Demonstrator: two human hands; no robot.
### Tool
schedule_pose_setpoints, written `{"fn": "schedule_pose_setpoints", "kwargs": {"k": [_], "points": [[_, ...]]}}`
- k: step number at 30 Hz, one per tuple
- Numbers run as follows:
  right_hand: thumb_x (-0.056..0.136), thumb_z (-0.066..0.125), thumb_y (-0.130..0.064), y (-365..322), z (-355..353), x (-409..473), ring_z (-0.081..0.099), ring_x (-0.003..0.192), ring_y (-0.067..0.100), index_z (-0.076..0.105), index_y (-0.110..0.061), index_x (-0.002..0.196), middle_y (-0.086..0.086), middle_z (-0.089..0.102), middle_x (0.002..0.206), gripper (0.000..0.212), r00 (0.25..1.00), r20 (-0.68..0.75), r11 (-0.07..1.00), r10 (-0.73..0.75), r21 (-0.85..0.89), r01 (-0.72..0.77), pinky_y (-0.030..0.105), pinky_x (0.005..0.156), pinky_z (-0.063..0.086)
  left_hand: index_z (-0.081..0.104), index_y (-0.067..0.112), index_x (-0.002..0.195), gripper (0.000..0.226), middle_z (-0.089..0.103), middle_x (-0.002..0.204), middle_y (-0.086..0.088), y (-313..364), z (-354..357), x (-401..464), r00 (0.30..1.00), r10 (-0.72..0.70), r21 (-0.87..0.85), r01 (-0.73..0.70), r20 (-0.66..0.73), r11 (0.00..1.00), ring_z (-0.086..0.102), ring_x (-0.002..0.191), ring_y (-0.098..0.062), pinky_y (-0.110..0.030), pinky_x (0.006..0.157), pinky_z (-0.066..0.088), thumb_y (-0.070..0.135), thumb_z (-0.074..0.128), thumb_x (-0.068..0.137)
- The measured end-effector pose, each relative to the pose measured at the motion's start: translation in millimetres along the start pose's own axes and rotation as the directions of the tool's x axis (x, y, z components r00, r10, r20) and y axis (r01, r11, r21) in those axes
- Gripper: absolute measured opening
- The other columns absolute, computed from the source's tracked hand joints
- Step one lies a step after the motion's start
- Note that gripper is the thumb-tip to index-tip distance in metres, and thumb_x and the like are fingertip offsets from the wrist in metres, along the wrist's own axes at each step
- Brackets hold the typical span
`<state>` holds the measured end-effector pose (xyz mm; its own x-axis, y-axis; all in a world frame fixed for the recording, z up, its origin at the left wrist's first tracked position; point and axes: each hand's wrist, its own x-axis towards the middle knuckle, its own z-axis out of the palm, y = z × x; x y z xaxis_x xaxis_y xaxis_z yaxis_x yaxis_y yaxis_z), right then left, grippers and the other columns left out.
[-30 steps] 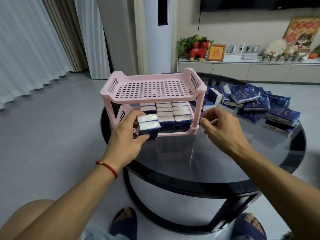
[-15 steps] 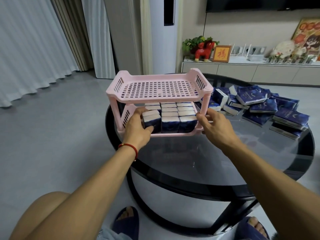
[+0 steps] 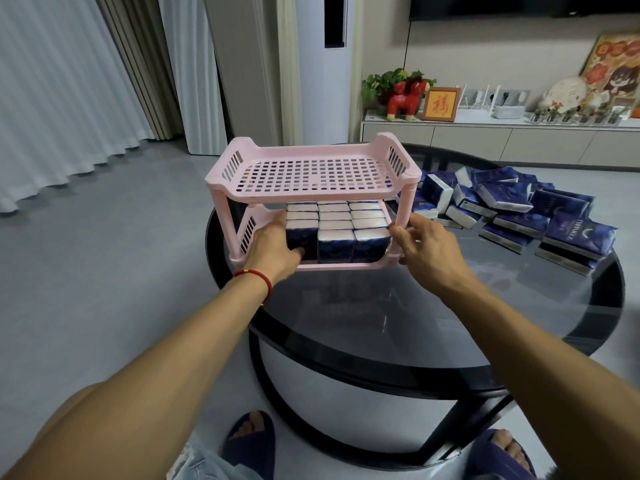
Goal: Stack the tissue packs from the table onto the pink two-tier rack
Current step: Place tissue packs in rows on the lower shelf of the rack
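Where lettering shows, loose tissue pack (image 3: 579,234) reads "TIEMXX"

At twelve o'clock stands a white column unit (image 3: 335,74). Toward two o'clock a low sideboard (image 3: 498,136) carries a red horse figurine (image 3: 404,100), a leafy plant (image 3: 379,83) and a framed gold character (image 3: 440,105). White curtains (image 3: 59,84) hang at ten o'clock.

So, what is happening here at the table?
A person is filling the pink rack with tissue packs. The left hand pushes the front left pack into the lower tier, which is almost full. The right hand steadies the rack at its front right post. The top tier is empty; a pile of packs waits on the table.
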<state>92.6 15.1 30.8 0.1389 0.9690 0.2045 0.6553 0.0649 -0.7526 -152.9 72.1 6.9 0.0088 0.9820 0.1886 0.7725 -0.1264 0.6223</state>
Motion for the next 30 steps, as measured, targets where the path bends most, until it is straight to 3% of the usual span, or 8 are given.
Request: {"fn": "schedule_pose_setpoints", "kwargs": {"k": [5, 11, 14, 17, 21, 26, 28, 30], "points": [[0.104, 0.052, -0.036, 1, -1, 0, 0.071, 0.091, 0.025, 0.066, -0.019, 0.115, 0.004, 0.072, 0.108, 0.025, 1.0, 0.001, 0.999, -0.021, -0.028, 0.021, 0.052, 0.082, 0.06, 0.048, 0.026, 0.146, 0.067, 0.068, 0.13, -0.003, -5, 2, 4, 1.0, 0.0, -0.065, 0.002, 0.022, 0.998, 0.062, 0.122, -0.026, -0.026, 0.102, 0.041, 0.013, 0.076, 0.087], [0.105, 0.05, -0.038, 0, 0, -4, 0.069, 0.095, 0.02, 0.06, -0.021, 0.126, 0.001, 0.069, 0.118, 0.029, 1.0, 0.026, 1.0, -0.012, -0.028, 0.012, 0.049, 0.086, 0.06, 0.053, 0.034, 0.141, 0.068, 0.071, 0.122, 0.003, -7, 2, 5, 0.999, -0.018, -0.152, 0.024, 0.042, 0.988, 0.065, 0.116, -0.021, -0.03, 0.104, 0.047, 0.016, 0.077, 0.08], [0.103, 0.054, -0.037, 3, -4, -7, 0.065, 0.096, 0.013, 0.059, -0.021, 0.129, -0.001, 0.068, 0.122, 0.031, 0.998, 0.064, 0.999, -0.004, -0.038, 0.006, 0.036, 0.087, 0.056, 0.053, 0.035, 0.139, 0.068, 0.072, 0.12, 0.005, -7, 2, 5, 0.999, -0.021, -0.17, 0.029, 0.047, 0.985, 0.065, 0.114, -0.02, -0.03, 0.104, 0.047, 0.018, 0.078, 0.077], [0.102, 0.056, -0.038, 9, -14, -14, 0.06, 0.099, 0.01, 0.058, -0.02, 0.134, 0.0, 0.067, 0.128, 0.037, 0.998, 0.06, 0.995, -0.011, -0.103, 0.017, 0.033, 0.089, 0.054, 0.053, 0.035, 0.137, 0.069, 0.071, 0.119, 0.005, -8, 1, 3, 0.999, -0.033, -0.17, 0.04, 0.043, 0.985, 0.065, 0.113, -0.02, -0.033, 0.104, 0.048, 0.016, 0.078, 0.076], [0.1, 0.057, -0.03, 36, -41, -24, 0.058, 0.118, 0.021, 0.059, -0.016, 0.133, 0.007, 0.063, 0.133, 0.036, 0.998, -0.055, 0.948, -0.005, -0.319, -0.013, 0.038, 0.1, 0.05, 0.05, 0.028, 0.14, 0.07, 0.069, 0.12, 0.004, -6, 0, 0, 0.999, -0.036, -0.178, 0.042, 0.034, 0.983, 0.062, 0.11, -0.018, -0.026, 0.099, 0.043, 0.012, 0.079, 0.078], [0.095, 0.059, -0.023, 76, -84, -40, 0.031, 0.143, 0.037, 0.043, -0.025, 0.149, 0.014, 0.041, 0.154, 0.057, 0.929, -0.16, 0.724, 0.335, -0.588, -0.362, 0.057, 0.112, 0.031, 0.047, 0.027, 0.141, 0.07, 0.067, 0.125, 0.003, -4, -3, -6, 0.998, -0.056, -0.178, 0.059, 0.023, 0.982, 0.063, 0.115, -0.022, -0.031, 0.1, 0.047, 0.015, 0.078, 0.079], [0.094, 0.056, -0.018, 91, -94, -46, 0.031, 0.143, 0.039, 0.039, -0.028, 0.151, 0.016, 0.039, 0.154, 0.061, 0.899, -0.139, 0.715, 0.415, -0.562, -0.417, 0.057, 0.114, 0.033, 0.044, 0.024, 0.143, 0.069, 0.065, 0.127, 0.001, 0, -6, -13, 0.998, -0.058, -0.152, 0.059, 0.009, 0.987, 0.062, 0.116, -0.026, -0.033, 0.099, 0.048, 0.014, 0.075, 0.082], [0.095, 0.06, -0.019, 101, -102, -50, 0.042, 0.133, 0.04, 0.044, -0.028, 0.148, 0.018, 0.048, 0.146, 0.056, 0.915, -0.122, 0.749, 0.384, -0.54, -0.385, 0.057, 0.109, 0.041, 0.04, 0.02, 0.146, 0.068, 0.062, 0.132, -0.004, 4, -10, -23, 0.997, -0.072, -0.123, 0.07, -0.01, 0.99, 0.059, 0.121, -0.029, -0.038, 0.103, 0.047, 0.013, 0.07, 0.086]]}}
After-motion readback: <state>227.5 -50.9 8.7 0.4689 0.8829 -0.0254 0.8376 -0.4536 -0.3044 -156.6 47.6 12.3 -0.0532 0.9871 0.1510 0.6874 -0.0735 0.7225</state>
